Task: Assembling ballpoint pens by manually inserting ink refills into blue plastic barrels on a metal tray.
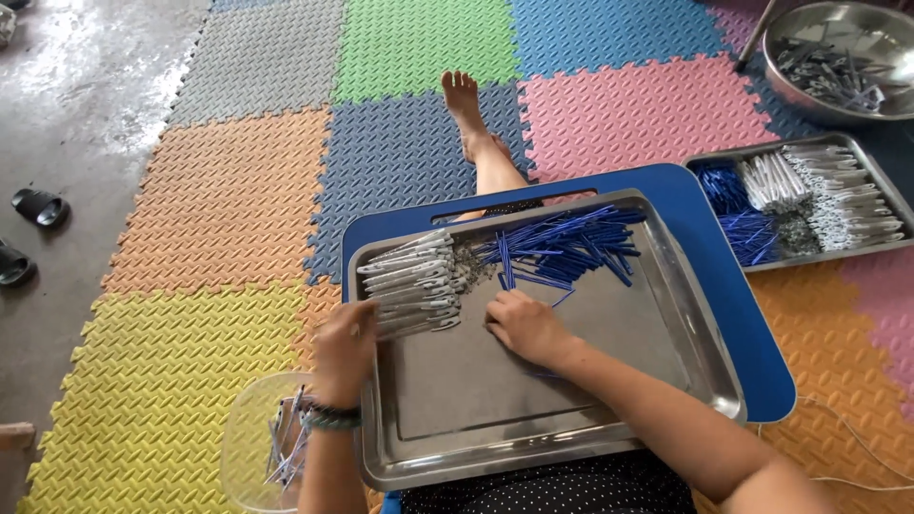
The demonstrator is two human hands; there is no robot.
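Observation:
A steel tray [700, 362] rests on a blue board [709, 247] over my lap. In it lie a row of white pen barrels [411, 283], a small heap of tiny metal parts [468, 266] and a pile of blue refills [566, 246]. My left hand [345, 347] is at the tray's left rim, its fingers against the white barrels; whether it grips one I cannot tell. My right hand [524, 326] lies knuckles-up on the tray floor just below the blue refills, fingers curled under, and what it holds is hidden.
A clear plastic tub [249, 440] with finished pens sits at my left knee. A second steel tray [862, 252] of pen parts and a round steel bowl [838, 57] stand at the right. Coloured foam mats cover the floor; black sandals [38, 207] lie on the concrete at the left.

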